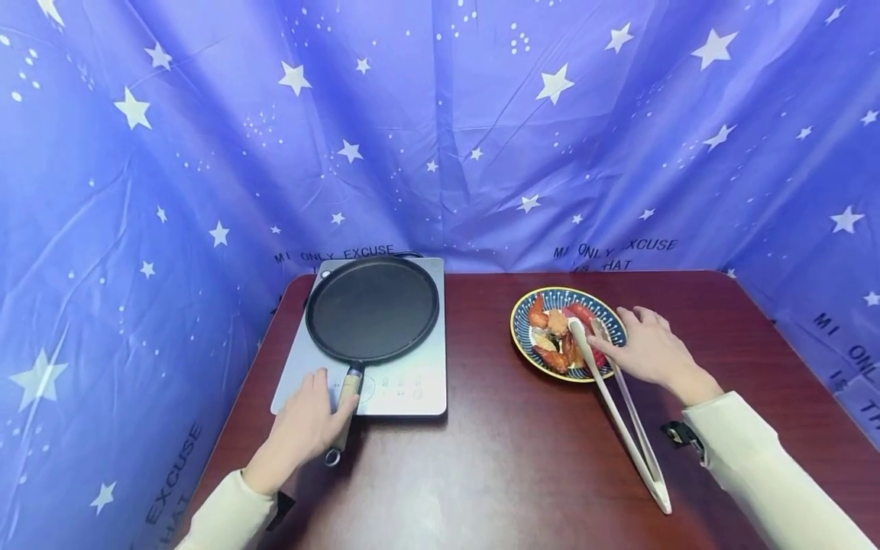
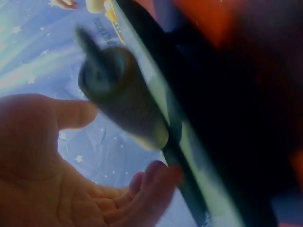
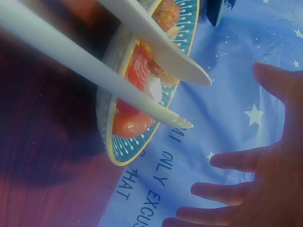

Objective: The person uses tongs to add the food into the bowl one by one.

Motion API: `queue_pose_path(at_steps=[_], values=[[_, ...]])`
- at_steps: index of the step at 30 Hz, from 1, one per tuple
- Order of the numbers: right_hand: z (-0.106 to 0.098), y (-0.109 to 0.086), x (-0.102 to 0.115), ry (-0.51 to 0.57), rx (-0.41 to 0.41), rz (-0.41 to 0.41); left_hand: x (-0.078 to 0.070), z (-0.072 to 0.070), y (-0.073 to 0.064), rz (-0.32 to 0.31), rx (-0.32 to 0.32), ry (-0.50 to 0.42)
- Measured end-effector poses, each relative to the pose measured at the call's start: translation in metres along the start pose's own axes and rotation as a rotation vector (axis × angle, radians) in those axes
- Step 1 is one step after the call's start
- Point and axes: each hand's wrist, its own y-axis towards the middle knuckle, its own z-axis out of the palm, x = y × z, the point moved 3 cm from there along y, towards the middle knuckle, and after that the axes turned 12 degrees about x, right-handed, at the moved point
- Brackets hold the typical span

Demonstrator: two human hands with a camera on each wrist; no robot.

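Observation:
A flat black pan (image 1: 374,309) sits on a silver cooktop (image 1: 426,367). My left hand (image 1: 305,420) is beside the pan's wooden handle (image 1: 349,391), thumb and fingers spread around it. In the left wrist view a gap shows between palm and handle (image 2: 130,106). White tongs (image 1: 627,428) lean on a blue patterned plate (image 1: 524,341), tips over the food (image 1: 557,325) and hinge end on the table. Over the plate's right rim, my right hand (image 1: 656,351) has its fingers spread; the right wrist view shows them apart from the tongs (image 3: 90,64), holding nothing.
The cooktop and plate stand on a dark red wooden table (image 1: 481,458), cooktop left, plate right. A blue star-patterned curtain (image 1: 440,137) hangs along the back and both sides. A black cable (image 1: 409,254) shows behind the cooktop.

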Motion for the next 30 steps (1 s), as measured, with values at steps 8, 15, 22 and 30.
queue_pose_path(at_steps=[8, 15, 22, 30], values=[[0.010, -0.010, 0.001, 0.019, 0.029, -0.004, 0.002, 0.022, -0.008, -0.055, 0.087, -0.144], [0.010, -0.014, -0.003, 0.014, 0.066, -0.011, 0.004, 0.038, 0.000, -0.109, 0.109, -0.159], [0.018, -0.024, -0.008, -0.001, 0.130, 0.009, 0.010, 0.043, 0.003, -0.142, 0.106, -0.184], [0.037, -0.048, -0.009, -0.008, 0.212, 0.116, 0.008, 0.043, 0.003, -0.131, 0.109, -0.227]])
